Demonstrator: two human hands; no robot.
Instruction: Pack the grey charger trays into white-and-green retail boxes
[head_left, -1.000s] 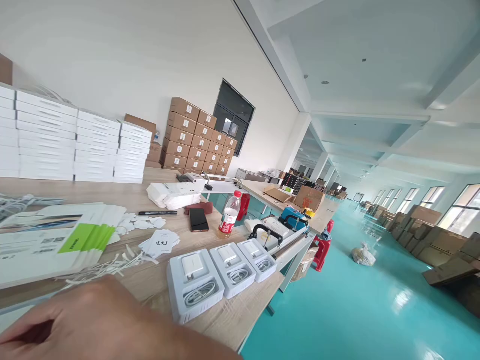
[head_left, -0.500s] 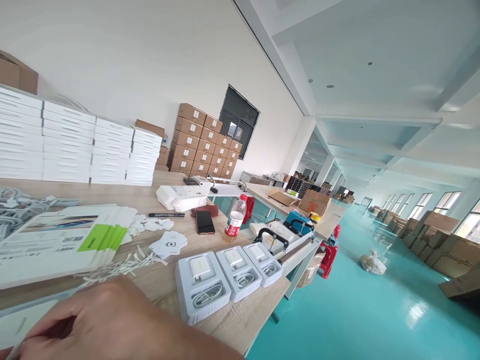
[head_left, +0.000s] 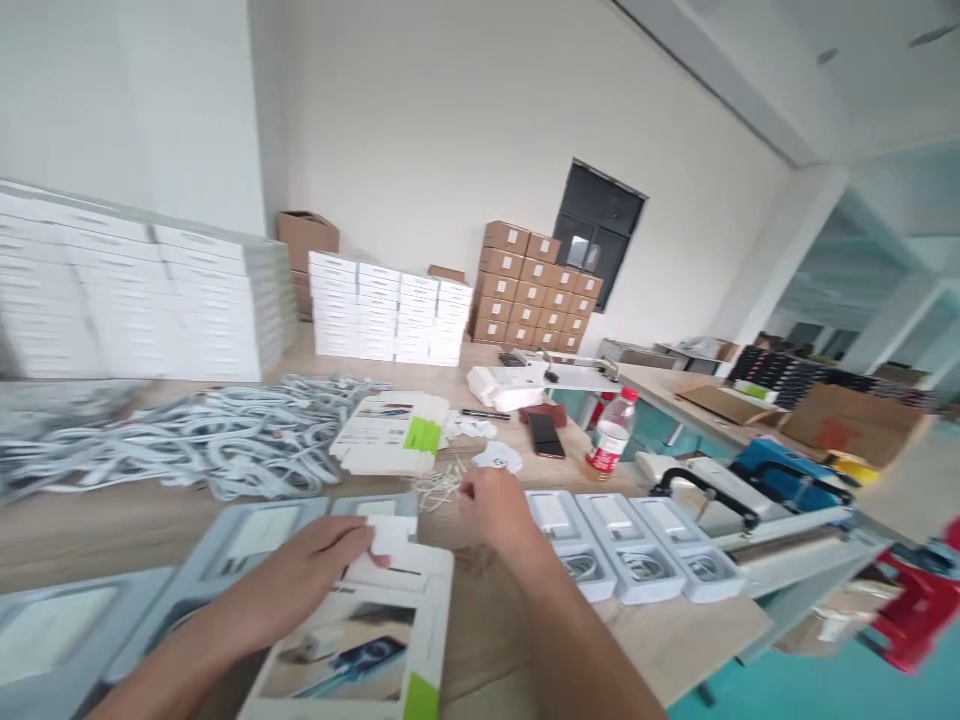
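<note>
My left hand (head_left: 337, 550) is closed on the top flap of a white charger packaging box (head_left: 360, 650), which has a phone picture and a green corner. My right hand (head_left: 495, 505) reaches forward with curled fingers, right at the small white cards (head_left: 496, 457); whatever its fingertips pinch, if anything, is hidden. Just left of it lie thin white strips (head_left: 439, 487). White trays, one of them the tray (head_left: 570, 545), stand to the right with a charger and coiled cable in each. More grey-white trays (head_left: 259, 535) lie beneath and beside my left arm.
A heap of white cables (head_left: 255, 435) covers the left of the table, beside flat printed boxes (head_left: 390, 432). Behind are stacked white boxes (head_left: 386, 315) and brown cartons (head_left: 525, 290). A bottle (head_left: 611, 435), a phone (head_left: 545, 435) and a sealing machine (head_left: 720, 495) are at the right.
The view has swung left, bringing the cable heap and more white boxes into sight. Both forearms now show, with the packaging box in my left hand and my right hand at the cards.
</note>
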